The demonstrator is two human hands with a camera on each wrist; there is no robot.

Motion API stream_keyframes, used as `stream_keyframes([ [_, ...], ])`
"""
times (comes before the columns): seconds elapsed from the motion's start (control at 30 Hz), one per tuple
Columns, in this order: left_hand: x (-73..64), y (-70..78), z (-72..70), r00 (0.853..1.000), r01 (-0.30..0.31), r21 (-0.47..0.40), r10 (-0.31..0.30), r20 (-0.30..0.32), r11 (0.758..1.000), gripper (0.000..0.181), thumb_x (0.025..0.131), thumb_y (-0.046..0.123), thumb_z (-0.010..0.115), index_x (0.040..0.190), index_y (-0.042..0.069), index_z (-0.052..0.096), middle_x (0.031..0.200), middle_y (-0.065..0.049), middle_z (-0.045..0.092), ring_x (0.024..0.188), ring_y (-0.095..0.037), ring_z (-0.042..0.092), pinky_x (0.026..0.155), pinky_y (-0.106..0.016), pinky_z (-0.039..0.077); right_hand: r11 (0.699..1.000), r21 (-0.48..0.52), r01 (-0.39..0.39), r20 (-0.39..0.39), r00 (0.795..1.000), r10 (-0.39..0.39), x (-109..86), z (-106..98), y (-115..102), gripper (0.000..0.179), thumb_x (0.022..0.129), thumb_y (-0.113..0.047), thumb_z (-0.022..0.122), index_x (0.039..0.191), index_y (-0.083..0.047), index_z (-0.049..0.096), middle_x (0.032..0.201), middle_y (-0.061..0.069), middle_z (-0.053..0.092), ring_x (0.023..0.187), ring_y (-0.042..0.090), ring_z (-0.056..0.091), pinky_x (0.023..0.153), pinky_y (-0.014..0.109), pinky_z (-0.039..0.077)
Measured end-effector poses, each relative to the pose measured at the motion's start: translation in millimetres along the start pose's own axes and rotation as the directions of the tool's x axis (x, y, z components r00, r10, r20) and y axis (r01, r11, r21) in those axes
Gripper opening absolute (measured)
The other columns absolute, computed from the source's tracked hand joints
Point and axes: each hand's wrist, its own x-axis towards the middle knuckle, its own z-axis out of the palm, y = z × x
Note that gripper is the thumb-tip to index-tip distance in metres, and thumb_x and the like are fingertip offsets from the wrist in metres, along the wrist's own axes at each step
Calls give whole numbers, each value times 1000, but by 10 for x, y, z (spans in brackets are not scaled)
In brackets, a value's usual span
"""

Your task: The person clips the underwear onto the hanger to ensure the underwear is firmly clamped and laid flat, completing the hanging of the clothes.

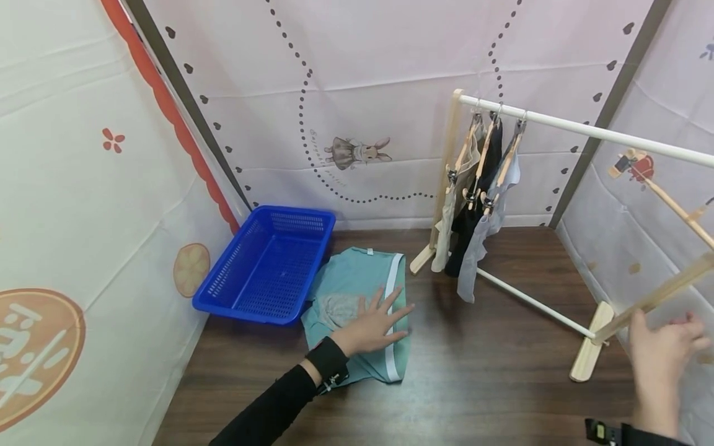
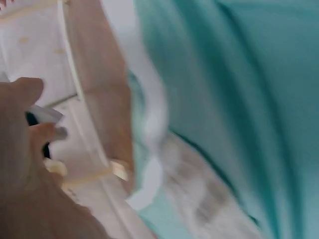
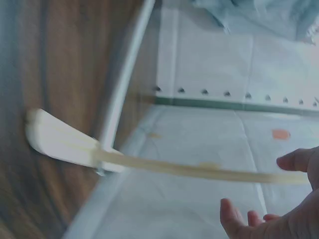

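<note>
A teal garment (image 1: 348, 272) with a white band (image 1: 393, 310) and a greyish patch lies spread on the floor. Over its banded side my left hand (image 1: 369, 329) stretches out with fingers apart, gripping nothing; whether it touches the cloth I cannot tell. The left wrist view shows the teal cloth blurred and close, beside the hand. My right hand (image 1: 664, 347) is at the lower right, near the wooden post (image 1: 658, 297) of a clothes rack. In the right wrist view, its thumb and fingers (image 3: 232, 219) stand apart with nothing between them. A wooden clip hanger (image 1: 677, 207) is above it.
A blue plastic basket (image 1: 245, 303) sits left of the garment. On the white rack bar (image 1: 586, 129), several wooden hangers carry beige, black and pale grey clothes (image 1: 474, 248). A lower white rod (image 1: 535, 303) joins the rack's feet. Printed fabric walls (image 1: 379, 56) enclose the wood-look floor (image 1: 474, 384).
</note>
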Motion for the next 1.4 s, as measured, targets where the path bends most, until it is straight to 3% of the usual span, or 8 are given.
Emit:
stream_keyframes([
  [0.23, 47, 309, 10, 994, -40, -38, 44, 98, 998, 66, 105, 53, 46, 163, 28, 25, 172, -4, 1, 154, -44, 7, 109, -79, 20, 999, 40, -29, 80, 996, 26, 361, -126, -122, 74, 102, -33, 45, 162, -25, 3, 158, 8, 25, 143, 22, 33, 117, 37, 31],
  [0.37, 82, 486, 4, 993, -62, -62, 68, 99, 996, 66, 105, 55, 44, 162, 28, 26, 172, -3, 2, 154, -42, 9, 112, -73, 24, 980, 198, -29, 133, 991, 3, 533, -70, -150, 48, 108, -24, 38, 154, -27, 28, 130, -7, 61, 125, 8, 56, 114, 28, 36],
  [0.5, 156, 665, 0, 995, -82, -90, 88, 56, 993, 65, 105, 56, 44, 161, 27, 28, 171, -4, 6, 154, -42, 12, 114, -67, 27, 918, 397, -13, 139, 989, -46, 643, -11, -147, 22, 107, -10, 38, 119, -25, 50, 89, -15, 57, 87, -4, 57, 89, 8, 44],
  [0.83, 466, 1207, -108, 997, -74, -272, 71, -22, 959, 62, 106, 55, 38, 158, 21, 36, 164, -3, 32, 146, -28, 36, 115, -40, 37, 848, 530, -5, 134, 988, -78, 678, 147, -158, 17, 105, -4, 36, 97, -16, 46, 91, -1, 48, 82, 7, 49, 70, 7, 42],
  [1.0, 739, 1566, -295, 988, -139, -421, 100, -114, 896, 55, 108, 48, 41, 152, 15, 45, 153, -1, 47, 139, -14, 45, 111, -26, 39, 841, 541, 18, 138, 984, -110, 676, 243, -189, 16, 105, -4, 37, 100, -17, 45, 92, 0, 46, 84, 9, 48, 72, 9, 42],
  [1.1, 930, 1844, -495, 974, -216, -538, 141, -178, 815, 45, 109, 38, 46, 146, 13, 50, 144, -1, 56, 131, -5, 52, 103, -16, 41, 857, 516, 17, 148, 983, -109, 676, 277, -199, 16, 105, -5, 36, 100, -17, 44, 93, 0, 46, 85, 9, 48, 73, 9, 42],
  [1.23, 1219, 2252, -819, 962, -271, -747, 185, -199, 607, 37, 108, 24, 53, 141, 9, 53, 133, -3, 66, 109, 2, 62, 87, -12, 49, 867, 498, 4, 164, 982, -98, 685, 275, -207, 15, 106, -6, 36, 101, -17, 44, 96, 1, 46, 87, 9, 48, 74, 9, 42],
  [1.4, 1597, 2688, -1237, 967, -135, -986, 228, -111, 94, 42, 108, 12, 49, 149, 5, 44, 137, -14, 63, 113, -13, 67, 91, -21, 54, 836, 548, 16, 177, 975, -135, 703, 219, -174, 12, 106, -6, 37, 105, -16, 43, 99, 0, 44, 86, 8, 48, 72, 10, 45],
])
